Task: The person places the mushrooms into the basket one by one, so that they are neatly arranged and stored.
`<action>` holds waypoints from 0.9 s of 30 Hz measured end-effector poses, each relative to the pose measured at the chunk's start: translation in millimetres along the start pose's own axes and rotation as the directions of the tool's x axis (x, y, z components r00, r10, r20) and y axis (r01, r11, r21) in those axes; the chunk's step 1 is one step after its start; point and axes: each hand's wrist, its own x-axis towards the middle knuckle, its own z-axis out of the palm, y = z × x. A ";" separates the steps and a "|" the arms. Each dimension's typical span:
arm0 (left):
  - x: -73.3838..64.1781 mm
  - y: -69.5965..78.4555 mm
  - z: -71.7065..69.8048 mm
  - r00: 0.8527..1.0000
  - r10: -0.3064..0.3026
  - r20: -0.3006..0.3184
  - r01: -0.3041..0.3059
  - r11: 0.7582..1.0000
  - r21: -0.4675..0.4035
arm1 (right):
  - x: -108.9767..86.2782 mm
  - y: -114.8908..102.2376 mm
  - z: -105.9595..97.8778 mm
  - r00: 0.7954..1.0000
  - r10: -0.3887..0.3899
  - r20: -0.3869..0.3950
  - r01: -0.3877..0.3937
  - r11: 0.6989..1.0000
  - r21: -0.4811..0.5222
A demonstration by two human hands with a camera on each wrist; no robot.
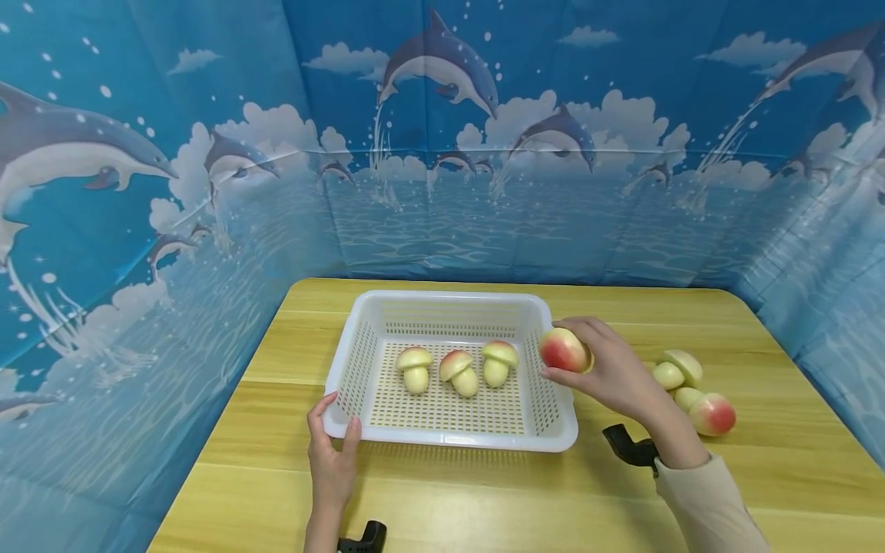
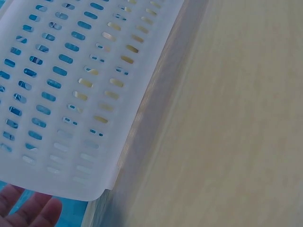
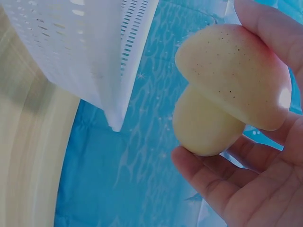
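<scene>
A toy mushroom (image 3: 232,75) with a red-tinged cap and pale yellow stem is gripped between the thumb and fingers of my right hand (image 1: 604,365). That hand holds it by the right rim of a white plastic basket (image 1: 470,439). Inside the basket lie three similar mushrooms, among them a left one (image 1: 415,370), a middle one (image 1: 459,373) and a right one (image 1: 498,363). My left hand (image 1: 333,461) holds the basket's front left corner, thumb at the front rim and fingers round the left side. Its fingertips (image 2: 47,213) show beside the corner in the left wrist view.
Two more mushrooms lie on the wooden table (image 1: 442,499) right of the basket, a pale one (image 1: 681,367) and a red-capped one (image 1: 712,415) close together. A blue dolphin-print curtain (image 1: 449,215) stands round the table's back and sides. Each wrist bears a black mount (image 1: 629,445).
</scene>
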 end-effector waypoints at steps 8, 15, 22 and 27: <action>0.1 -1.3 0.0 1.000 0.000 -0.001 0.000 1.000 0.004 | 5.7 -8.6 -2.9 1.000 -0.016 0.023 0.016 1.000 -0.007; 0.0 -0.9 0.1 1.000 0.008 -0.002 -0.008 1.000 0.005 | 10.9 -17.0 -2.4 0.997 -0.058 0.046 0.058 0.998 0.004; 0.0 -1.0 0.0 1.000 0.007 0.002 -0.007 1.000 0.005 | 18.7 -25.6 -2.0 0.988 -0.146 0.058 0.148 0.989 -0.028; 0.0 -1.3 0.0 1.000 0.007 0.000 -0.007 1.000 0.008 | 26.0 -33.8 -2.4 0.976 -0.209 0.066 0.213 0.975 -0.059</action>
